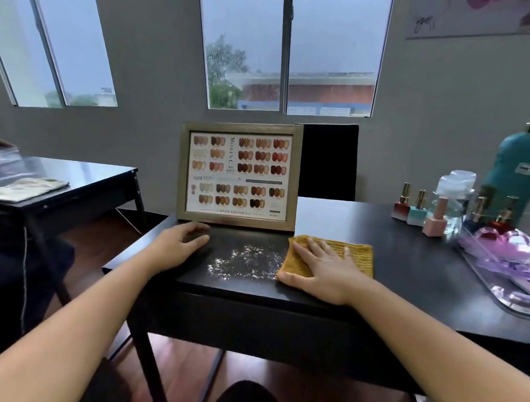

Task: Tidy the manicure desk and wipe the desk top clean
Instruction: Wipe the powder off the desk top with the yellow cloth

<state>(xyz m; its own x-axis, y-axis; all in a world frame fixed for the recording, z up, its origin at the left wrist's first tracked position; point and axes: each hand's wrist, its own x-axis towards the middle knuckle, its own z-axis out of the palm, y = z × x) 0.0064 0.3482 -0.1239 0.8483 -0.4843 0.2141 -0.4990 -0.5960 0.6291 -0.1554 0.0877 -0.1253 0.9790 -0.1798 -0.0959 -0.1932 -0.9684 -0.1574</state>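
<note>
A black desk [406, 267] fills the middle of the view. A patch of silvery glitter or dust [243, 260] lies on its front left part. My right hand [318, 267] lies flat, fingers spread, on a folded mustard-yellow cloth [358, 256] just right of the glitter. My left hand [180, 242] rests palm down on the desk left of the glitter, holding nothing. A framed nail colour chart [239, 175] stands upright behind the glitter, close to my left fingertips.
Several nail polish bottles [415, 210], a clear bottle [453, 203] and a tall teal bottle [517, 172] stand at the back right. A clear tray [496, 290] with purple items lies at the right edge. A black chair [327, 161] stands behind the desk. A second table [76, 177] is on the left.
</note>
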